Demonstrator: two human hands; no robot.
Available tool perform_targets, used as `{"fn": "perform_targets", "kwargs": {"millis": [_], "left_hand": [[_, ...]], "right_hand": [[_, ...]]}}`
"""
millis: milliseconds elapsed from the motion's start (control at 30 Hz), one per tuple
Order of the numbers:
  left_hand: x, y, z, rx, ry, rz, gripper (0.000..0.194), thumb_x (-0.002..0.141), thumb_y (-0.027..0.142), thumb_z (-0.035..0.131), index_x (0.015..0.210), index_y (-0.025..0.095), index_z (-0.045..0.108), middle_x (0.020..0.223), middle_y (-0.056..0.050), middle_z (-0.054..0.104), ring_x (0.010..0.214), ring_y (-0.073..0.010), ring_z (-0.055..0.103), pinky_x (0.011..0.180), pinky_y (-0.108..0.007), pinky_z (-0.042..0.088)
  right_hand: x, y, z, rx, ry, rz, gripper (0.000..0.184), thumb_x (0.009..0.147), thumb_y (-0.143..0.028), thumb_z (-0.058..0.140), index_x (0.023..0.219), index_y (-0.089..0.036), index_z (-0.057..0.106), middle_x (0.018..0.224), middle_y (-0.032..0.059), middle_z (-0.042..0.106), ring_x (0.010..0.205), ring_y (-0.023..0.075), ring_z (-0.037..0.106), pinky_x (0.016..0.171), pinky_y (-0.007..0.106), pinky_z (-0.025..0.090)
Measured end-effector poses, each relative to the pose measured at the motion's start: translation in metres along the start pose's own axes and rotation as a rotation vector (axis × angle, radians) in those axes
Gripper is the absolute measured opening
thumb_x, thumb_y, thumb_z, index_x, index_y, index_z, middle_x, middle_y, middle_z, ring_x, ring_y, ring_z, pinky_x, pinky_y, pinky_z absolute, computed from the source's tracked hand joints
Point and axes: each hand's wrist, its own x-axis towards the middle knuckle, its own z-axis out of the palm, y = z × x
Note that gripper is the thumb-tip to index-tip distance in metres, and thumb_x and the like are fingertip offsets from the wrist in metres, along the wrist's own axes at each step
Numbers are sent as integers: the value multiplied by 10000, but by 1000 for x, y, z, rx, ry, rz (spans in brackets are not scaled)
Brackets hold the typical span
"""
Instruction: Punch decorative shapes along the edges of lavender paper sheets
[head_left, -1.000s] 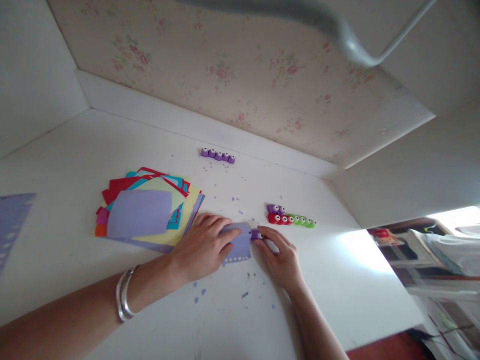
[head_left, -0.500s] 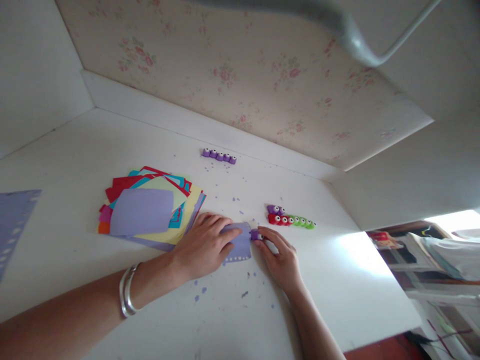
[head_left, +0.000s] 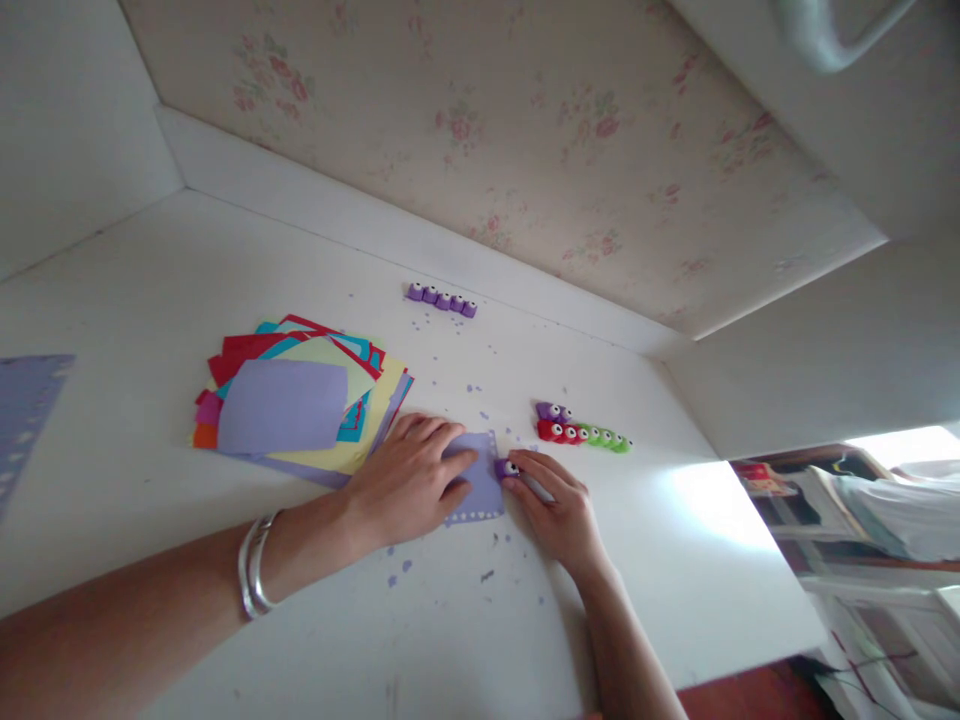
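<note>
My left hand (head_left: 412,478) lies over a small purple sheet of paper (head_left: 484,485), fingers spread and pressing it to the table. Small punched holes run along the sheet's lower edge and part of its right side. At that right edge, my right hand (head_left: 559,510) closes its thumb and fingers on a small purple paper punch (head_left: 506,468) with a white button. The punch's mouth meets the paper's edge. Purple paper bits (head_left: 394,578) are scattered around the sheet.
Left of my hands is a fanned stack of coloured paper (head_left: 390,400), a purple sheet on top. Purple punches (head_left: 444,301) line up near the wall. Red and green punches (head_left: 585,435) stand to the right. Another holed purple sheet (head_left: 26,420) lies far left.
The view has shifted slightly. My right hand has brought the purple punch a little left, onto the paper's right edge. My left hand stays on the sheet.
</note>
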Motion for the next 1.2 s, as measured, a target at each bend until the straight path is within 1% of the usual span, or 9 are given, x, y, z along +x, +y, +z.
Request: {"fn": "perform_targets", "kwargs": {"millis": [100, 200, 300, 400, 533, 700, 867, 1033, 1200], "left_hand": [[-1, 1, 0, 7, -4, 4, 287, 953, 359, 542, 1183, 241, 668, 1277, -99, 587, 1216, -290, 501, 1069, -503, 326], [-1, 1, -1, 18, -11, 10, 299, 944, 378, 545, 1174, 234, 671, 1287, -102, 583, 1227, -295, 490, 1078, -506, 307], [-1, 2, -2, 24, -26, 11, 340, 920, 439, 565, 1181, 244, 663, 1321, -99, 568, 1243, -312, 473, 1072, -522, 293], [-2, 2, -2, 26, -51, 11, 396, 901, 488, 569, 1214, 257, 639, 1338, -100, 560, 1238, -325, 471, 1032, -529, 304], [-3, 3, -3, 29, -62, 6, 420, 881, 500, 592, 1220, 256, 629, 1337, -100, 560, 1223, -329, 473, 1002, -516, 299], [-5, 4, -1, 25, -59, 14, 450, 864, 528, 615, 1219, 252, 629, 1337, -95, 555, 1193, -325, 470, 981, -487, 301], [-5, 3, 0, 37, -76, 42, 473, 854, 542, 630, 1219, 240, 623, 1298, -100, 578, 1146, -324, 489, 945, -475, 315], [-6, 3, 0, 1, -58, 41, 451, 856, 523, 637, 1200, 231, 631, 1277, -99, 585, 1155, -325, 492, 948, -480, 318], [-6, 4, -1, 34, -54, 31, 460, 861, 546, 626, 1193, 228, 628, 1247, -107, 601, 1138, -321, 501, 930, -473, 334]], "right_hand": [[1, -2, -3, 19, -37, 27, 230, 934, -270, 626, 1132, -253, 743, 1154, 80, 732, 1077, 239, 683, 942, 419, 574], [6, -5, -9, 35, -37, 81, 216, 946, -289, 604, 1092, -256, 760, 1129, 74, 746, 1061, 239, 693, 937, 416, 571], [14, -7, -17, 52, -70, 175, 181, 917, -342, 640, 981, -247, 781, 999, 67, 771, 928, 229, 719, 798, 363, 601], [26, -7, -26, 83, -197, 263, 190, 885, -377, 666, 937, -238, 785, 878, 49, 772, 762, 196, 708, 625, 299, 574], [43, -8, -37, 51, -354, 277, 209, 880, -369, 649, 946, -238, 798, 719, 18, 738, 614, 157, 659, 520, 266, 514], [59, -15, -45, -15, -494, 273, 183, 863, -365, 657, 913, -262, 800, 717, 8, 745, 614, 160, 679, 505, 254, 510], [67, -15, -47, -75, -545, 304, 148, 842, -346, 681, 849, -255, 798, 700, 5, 747, 605, 162, 689, 512, 252, 527], [75, -12, -45, -29, -611, 286, 116, 826, -296, 690, 806, -263, 799, 652, 1, 735, 551, 156, 670, 451, 248, 501], [82, -11, -42, 10, -698, 330, 120, 825, -298, 700, 758, -247, 785, 592, -7, 703, 528, 143, 654, 444, 235, 486]]}}
